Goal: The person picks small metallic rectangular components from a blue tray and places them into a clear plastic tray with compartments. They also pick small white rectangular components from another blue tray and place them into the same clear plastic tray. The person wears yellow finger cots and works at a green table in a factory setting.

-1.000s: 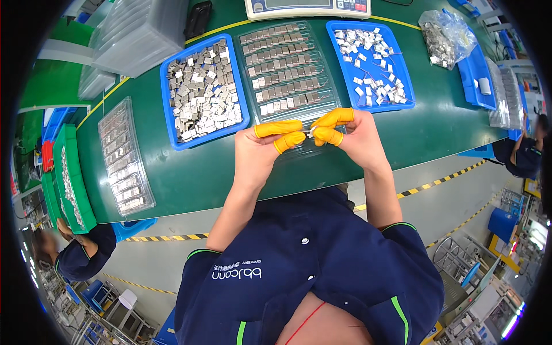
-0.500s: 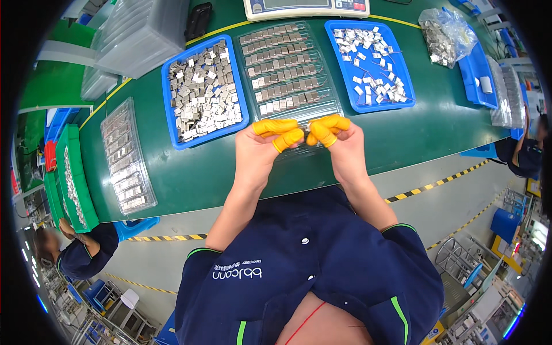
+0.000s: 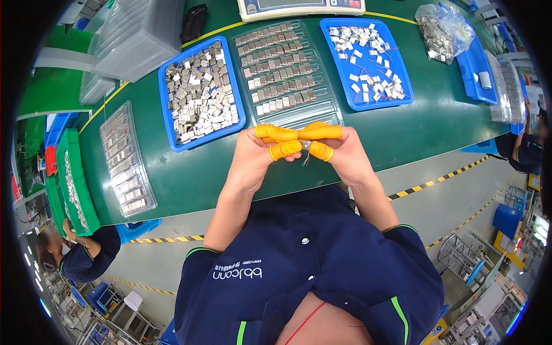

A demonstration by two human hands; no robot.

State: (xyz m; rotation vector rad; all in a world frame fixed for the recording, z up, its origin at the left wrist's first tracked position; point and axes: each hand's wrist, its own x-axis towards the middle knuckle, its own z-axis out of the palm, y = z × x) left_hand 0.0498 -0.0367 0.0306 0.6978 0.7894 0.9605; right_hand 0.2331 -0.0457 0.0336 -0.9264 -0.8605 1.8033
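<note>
Yellow finger cots cover the thumb and index finger of my left hand (image 3: 256, 154) and my right hand (image 3: 345, 152). Between the fingertips of both hands is a small metal connector (image 3: 305, 145), pinched from either side, with thin wires hanging below it. My fingers hide most of it. Just beyond the hands lies a clear plastic tray (image 3: 310, 118) with rows of metal connectors; its nearest grooves hold none. A blue tray (image 3: 242, 109) heaped with loose metal pieces is on the left. Another blue tray (image 3: 368, 107), on the right, has white pieces with thin wires scattered in it.
A second filled clear tray (image 3: 150, 198) lies at left, near green bins (image 3: 80, 190). Stacked clear trays (image 3: 135, 40), a scale (image 3: 302, 10) and a plastic bag of parts (image 3: 440, 37) stand farther back. Co-workers (image 3: 92, 253) sit at both sides.
Both hands have drawn slightly closer to me, off the clear tray's near edge. The connector and its hanging wires now show between my fingertips.
</note>
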